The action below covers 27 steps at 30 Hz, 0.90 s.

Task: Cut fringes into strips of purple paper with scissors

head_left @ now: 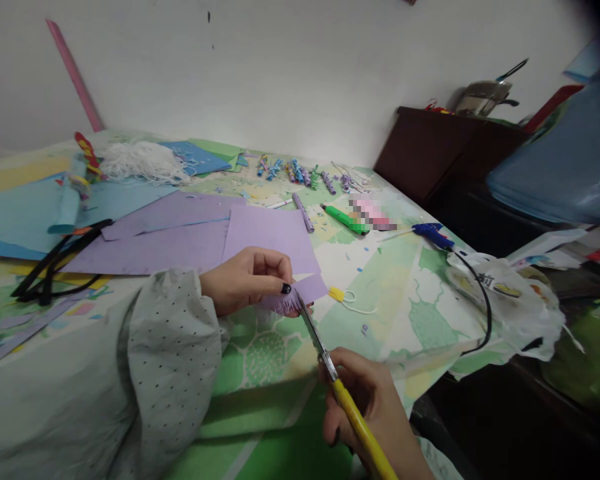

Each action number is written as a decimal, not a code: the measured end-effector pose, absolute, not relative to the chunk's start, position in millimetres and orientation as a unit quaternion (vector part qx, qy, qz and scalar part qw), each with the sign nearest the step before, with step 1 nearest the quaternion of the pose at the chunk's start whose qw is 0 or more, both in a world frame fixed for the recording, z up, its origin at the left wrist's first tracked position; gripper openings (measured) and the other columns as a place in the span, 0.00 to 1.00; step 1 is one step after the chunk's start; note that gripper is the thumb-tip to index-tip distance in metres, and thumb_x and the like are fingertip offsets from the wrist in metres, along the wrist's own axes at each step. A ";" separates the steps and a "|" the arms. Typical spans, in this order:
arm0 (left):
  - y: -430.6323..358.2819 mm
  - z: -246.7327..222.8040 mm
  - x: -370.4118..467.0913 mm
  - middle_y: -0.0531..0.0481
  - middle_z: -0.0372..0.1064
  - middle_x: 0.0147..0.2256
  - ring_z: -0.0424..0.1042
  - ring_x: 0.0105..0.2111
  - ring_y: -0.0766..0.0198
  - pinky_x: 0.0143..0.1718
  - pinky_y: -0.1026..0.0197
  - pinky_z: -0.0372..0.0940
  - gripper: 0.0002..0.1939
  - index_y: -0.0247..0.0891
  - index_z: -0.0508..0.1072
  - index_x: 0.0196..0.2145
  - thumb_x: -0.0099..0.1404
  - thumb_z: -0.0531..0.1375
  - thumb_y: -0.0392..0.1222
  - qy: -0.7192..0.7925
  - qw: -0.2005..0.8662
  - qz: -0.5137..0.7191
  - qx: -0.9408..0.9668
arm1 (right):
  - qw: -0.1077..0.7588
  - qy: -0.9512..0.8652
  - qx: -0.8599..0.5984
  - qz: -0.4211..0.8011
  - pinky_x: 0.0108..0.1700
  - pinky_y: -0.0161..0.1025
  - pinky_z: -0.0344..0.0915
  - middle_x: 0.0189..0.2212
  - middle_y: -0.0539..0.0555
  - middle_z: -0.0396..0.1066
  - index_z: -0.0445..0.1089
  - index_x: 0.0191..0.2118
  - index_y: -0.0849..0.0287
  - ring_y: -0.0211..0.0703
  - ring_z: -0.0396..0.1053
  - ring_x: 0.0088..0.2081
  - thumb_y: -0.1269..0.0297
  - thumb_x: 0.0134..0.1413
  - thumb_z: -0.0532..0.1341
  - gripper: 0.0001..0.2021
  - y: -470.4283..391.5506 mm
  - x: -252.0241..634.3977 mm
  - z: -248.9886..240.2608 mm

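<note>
My left hand [253, 280] pinches a small strip of purple paper [314, 289] whose lower edge is cut into a fine fringe. In my right hand [367, 400] is a pair of scissors [357, 417] with yellow handles. Its blades meet the strip's lower edge, just right of my left fingertips; whether they are parted I cannot make out. A larger purple sheet [267, 233] lies flat behind my left hand. On the tablecloth to the right of the strip rests a small yellow tassel [336, 294] with a white string loop.
A green utility knife [347, 220], a rolled purple paper tube [303, 213] and a blue glue gun [433, 235] with a black cord lie beyond my hands. White string [143, 161] is heaped at the back left. A plastic bag [510, 307] hangs at the table's right edge.
</note>
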State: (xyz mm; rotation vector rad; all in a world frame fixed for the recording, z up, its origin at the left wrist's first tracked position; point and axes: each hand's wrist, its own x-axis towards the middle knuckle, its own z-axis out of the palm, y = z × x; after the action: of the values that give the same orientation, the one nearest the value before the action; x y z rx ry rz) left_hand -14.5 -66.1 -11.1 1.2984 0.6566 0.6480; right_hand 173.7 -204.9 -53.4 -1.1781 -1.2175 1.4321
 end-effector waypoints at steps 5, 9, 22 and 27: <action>-65.9 -11.5 -15.2 0.52 0.72 0.18 0.75 0.22 0.60 0.26 0.61 0.67 0.05 0.35 0.70 0.21 0.47 0.65 0.34 0.295 0.700 0.291 0.582 | 0.440 -0.480 -0.476 0.591 0.17 0.28 0.43 0.15 0.40 0.48 0.60 0.23 0.58 0.30 0.45 0.18 0.54 0.29 0.76 0.24 -206.2 173.5 -54.2; -67.1 -11.4 -15.1 0.52 0.71 0.18 0.75 0.23 0.58 0.27 0.60 0.69 0.06 0.35 0.70 0.21 0.47 0.65 0.35 0.293 0.703 0.290 0.579 | 0.443 -0.482 -0.479 0.585 0.17 0.28 0.43 0.15 0.41 0.48 0.61 0.23 0.58 0.30 0.46 0.17 0.53 0.28 0.76 0.25 -206.1 173.5 -54.2; -66.3 -10.9 -15.2 0.54 0.69 0.18 0.73 0.21 0.64 0.26 0.63 0.68 0.06 0.35 0.70 0.21 0.47 0.65 0.34 0.285 0.708 0.294 0.575 | 0.438 -0.497 -0.489 0.567 0.17 0.30 0.43 0.15 0.42 0.51 0.62 0.23 0.59 0.31 0.47 0.18 0.49 0.30 0.75 0.24 -205.5 172.6 -53.3; -66.8 -11.1 -15.3 0.53 0.71 0.18 0.75 0.23 0.60 0.27 0.60 0.69 0.07 0.35 0.70 0.22 0.48 0.66 0.35 0.284 0.709 0.290 0.577 | 0.434 -0.492 -0.495 0.570 0.17 0.30 0.42 0.15 0.42 0.48 0.61 0.22 0.58 0.31 0.46 0.18 0.48 0.29 0.75 0.25 -205.7 172.4 -51.4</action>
State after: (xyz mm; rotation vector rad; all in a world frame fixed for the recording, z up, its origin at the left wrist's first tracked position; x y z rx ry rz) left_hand -15.3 -66.8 -11.1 1.2801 0.6300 0.6435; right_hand 172.4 -205.7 -51.4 -1.2322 -1.2239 1.4189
